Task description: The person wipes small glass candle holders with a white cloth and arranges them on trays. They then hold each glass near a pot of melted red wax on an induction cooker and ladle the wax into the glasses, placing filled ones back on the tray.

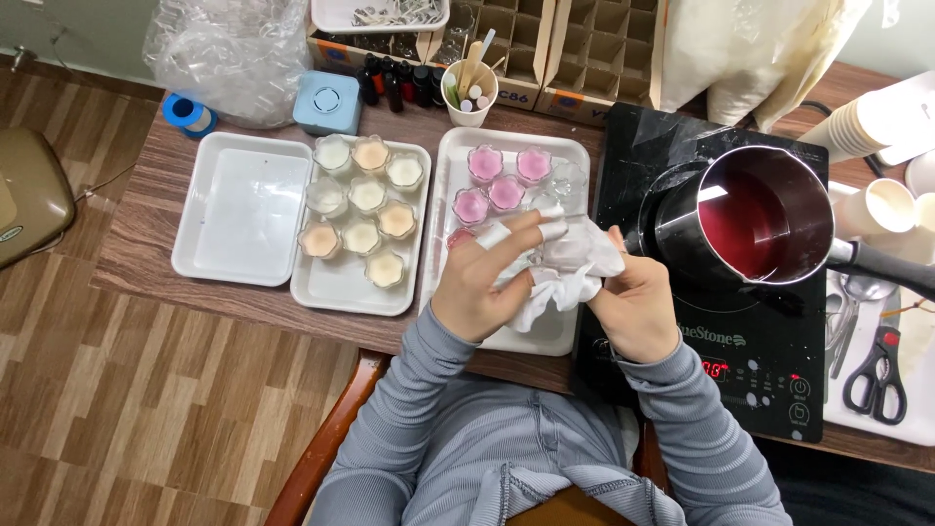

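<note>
Over the wooden table — both hands' fingers clamped on a white cloth around a glass cup.

Your left hand and the white cloth cover whatever you hold between the hands, so you cannot tell whether a clear cup is inside, and they also hide most of a pink cup and part of the tray beneath. Your right hand blocks the cooktop's left controls, and its small red display is too blurred to read. The pot handle, the paper cups and the scissors side run off the right edge, the boxes off the top.
</note>
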